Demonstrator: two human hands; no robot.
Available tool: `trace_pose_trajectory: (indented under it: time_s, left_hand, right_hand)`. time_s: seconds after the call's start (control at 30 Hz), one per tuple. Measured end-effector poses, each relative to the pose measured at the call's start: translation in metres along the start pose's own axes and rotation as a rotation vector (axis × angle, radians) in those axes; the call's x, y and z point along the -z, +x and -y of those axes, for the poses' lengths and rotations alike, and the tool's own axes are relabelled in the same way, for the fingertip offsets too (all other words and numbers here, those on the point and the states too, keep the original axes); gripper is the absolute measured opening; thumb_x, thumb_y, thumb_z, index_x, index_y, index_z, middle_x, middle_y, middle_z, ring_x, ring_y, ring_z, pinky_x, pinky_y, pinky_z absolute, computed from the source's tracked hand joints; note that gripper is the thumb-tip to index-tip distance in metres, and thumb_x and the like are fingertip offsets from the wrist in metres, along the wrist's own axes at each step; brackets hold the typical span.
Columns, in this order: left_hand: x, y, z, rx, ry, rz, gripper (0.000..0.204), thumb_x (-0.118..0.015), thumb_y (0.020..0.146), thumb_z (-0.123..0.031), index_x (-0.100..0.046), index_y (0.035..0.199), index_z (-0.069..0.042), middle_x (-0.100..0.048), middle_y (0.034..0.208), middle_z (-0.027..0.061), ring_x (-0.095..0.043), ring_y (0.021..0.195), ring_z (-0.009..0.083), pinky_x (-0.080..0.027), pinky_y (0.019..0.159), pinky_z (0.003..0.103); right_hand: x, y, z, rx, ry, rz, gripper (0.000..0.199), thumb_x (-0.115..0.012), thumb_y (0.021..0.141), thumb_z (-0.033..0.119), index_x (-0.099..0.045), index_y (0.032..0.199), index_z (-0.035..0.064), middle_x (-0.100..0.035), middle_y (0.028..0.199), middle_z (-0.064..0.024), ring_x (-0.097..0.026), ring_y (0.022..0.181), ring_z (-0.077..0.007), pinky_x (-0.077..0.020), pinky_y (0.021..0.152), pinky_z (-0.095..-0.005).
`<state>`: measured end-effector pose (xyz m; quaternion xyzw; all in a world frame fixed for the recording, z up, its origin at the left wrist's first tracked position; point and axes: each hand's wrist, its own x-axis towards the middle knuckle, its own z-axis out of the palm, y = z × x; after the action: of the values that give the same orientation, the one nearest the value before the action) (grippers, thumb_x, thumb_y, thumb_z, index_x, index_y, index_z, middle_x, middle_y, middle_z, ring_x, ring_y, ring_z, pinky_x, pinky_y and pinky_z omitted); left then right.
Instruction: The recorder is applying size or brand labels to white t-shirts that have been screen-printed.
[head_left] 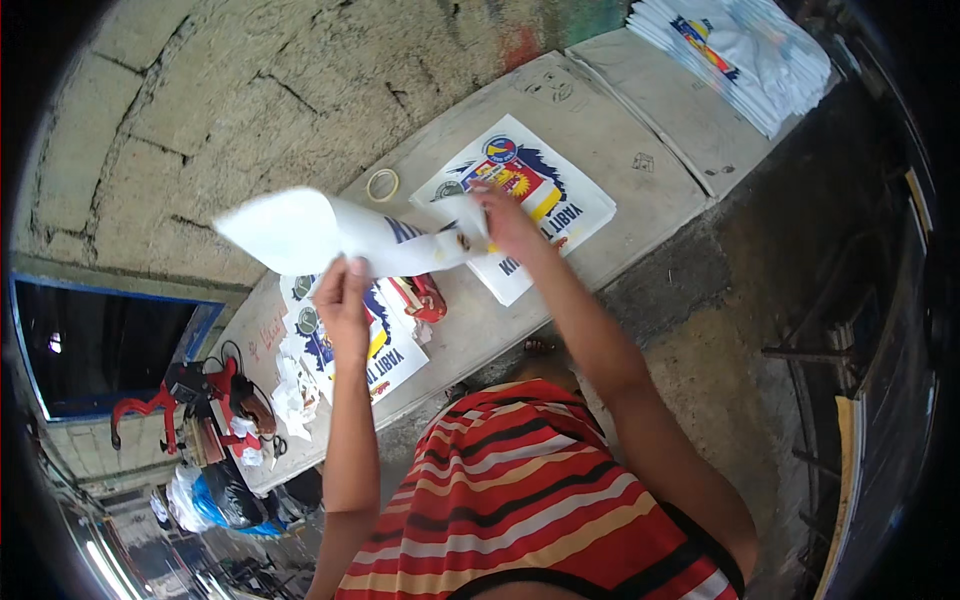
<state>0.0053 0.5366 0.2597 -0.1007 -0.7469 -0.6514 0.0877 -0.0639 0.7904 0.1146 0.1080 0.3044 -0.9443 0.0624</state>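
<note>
A white printed sheet (385, 235) hangs curled in the air above the table, its left part bowed upward. My left hand (343, 300) pinches its lower edge between thumb and fingers. At the sheet's right end, my right hand (508, 228) grips it, slightly blurred. Below my right hand lies a pile of white sheets (590, 210) with a colourful print. More printed sheets (395, 375) lie on the table beneath my left hand, partly covered by my arm. Between the two piles sits a red object (428, 300), its kind unclear.
A roll of tape (382, 185) lies near the wall on the grey table (630, 120). Folded white printed cloths (750, 60) are stacked at the far right. Crumpled paper (293, 395), scissors (279, 448) and a red-armed device (165, 420) are at the left end.
</note>
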Motion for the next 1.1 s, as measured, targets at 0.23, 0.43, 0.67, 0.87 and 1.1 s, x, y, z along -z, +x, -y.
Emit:
trace_pose_trajectory:
  time_s: [0.23, 0.43, 0.67, 0.87, 1.1]
  left_hand:
    - [-0.074, -0.048, 0.125, 0.663, -0.224, 0.154, 0.018, -0.062, 0.101, -0.021, -0.063, 0.091, -0.005, -0.059, 0.074, 0.0007, -0.074, 0.079, 0.0205, -0.062, 0.072, 0.031]
    - [-0.114, -0.051, 0.202, 0.979, -0.246, 0.216, 0.019, -0.062, 0.1, -0.023, -0.061, 0.094, -0.005, -0.062, 0.08, 0.0042, -0.075, 0.079, 0.0242, -0.064, 0.069, 0.035]
    - [-0.129, -0.05, 0.237, 1.059, 0.031, 0.397, 0.026, -0.067, 0.096, -0.029, -0.061, 0.091, -0.004, -0.065, 0.083, 0.0081, -0.074, 0.076, 0.022, -0.063, 0.061, 0.036]
    - [-0.138, -0.055, 0.225, 0.805, 0.535, 0.345, 0.046, -0.077, 0.085, -0.032, -0.053, 0.107, 0.001, -0.068, 0.087, 0.0161, -0.068, 0.058, 0.0268, -0.056, 0.054, 0.037]
    - [-0.126, -0.071, 0.264, 0.656, 0.533, 0.296, 0.063, -0.079, 0.074, -0.019, -0.04, 0.119, 0.0, -0.067, 0.094, 0.0208, -0.068, 0.093, 0.0389, -0.052, 0.086, 0.05]
  right_hand:
    - [0.135, 0.012, 0.087, 0.334, -0.458, -0.318, 0.03, -0.07, 0.084, 0.007, -0.061, 0.113, 0.011, -0.066, 0.092, -0.0043, -0.065, 0.076, -0.015, -0.0542, 0.058, -0.0298]
    - [0.205, 0.005, 0.079, 0.38, -0.978, -0.629, 0.022, -0.064, 0.082, 0.001, -0.064, 0.103, 0.0076, -0.07, 0.086, -0.0088, -0.07, 0.077, -0.0189, -0.0561, 0.06, -0.0329]
    - [0.22, -0.013, 0.09, 0.539, -1.318, -0.72, 0.021, -0.064, 0.081, 0.001, -0.063, 0.102, 0.0065, -0.072, 0.083, -0.0109, -0.071, 0.077, -0.0265, -0.0544, 0.074, -0.0405]
    - [0.222, -0.015, 0.1, 0.466, -1.749, -0.734, 0.031, -0.07, 0.084, 0.013, -0.065, 0.114, 0.0068, -0.067, 0.112, -0.0151, -0.065, 0.104, -0.033, -0.0525, 0.09, -0.0442]
    - [0.215, 0.009, 0.088, 0.172, -2.013, -0.556, 0.056, -0.073, 0.083, 0.032, -0.059, 0.134, 0.0135, -0.057, 0.13, -0.0175, -0.052, 0.124, -0.0404, -0.0471, 0.1, -0.0561]
